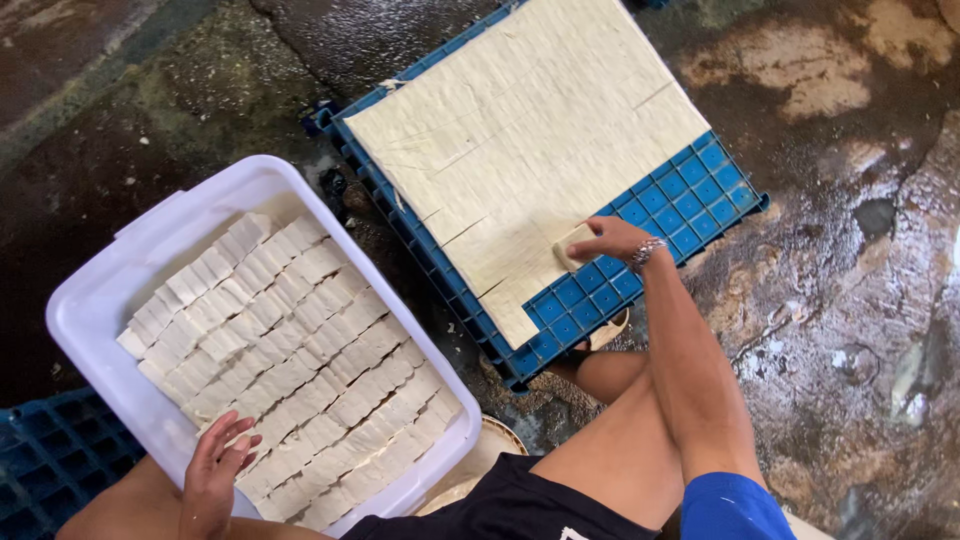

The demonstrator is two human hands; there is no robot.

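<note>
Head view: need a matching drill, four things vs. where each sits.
Things:
1. left hand
2. right hand
3. white tub
4. blue tray

Places:
A. under the cut slab, top right
B. on the tub's near rim
C. lower left, full of rowed pieces
D. on a piece at the slab's near edge

Pairs: 1-B, 2-D, 3-C, 4-A

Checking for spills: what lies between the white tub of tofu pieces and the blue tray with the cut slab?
In the head view, only wet dark floor separates the white tub from the blue tray; no loose pieces show there.
</note>
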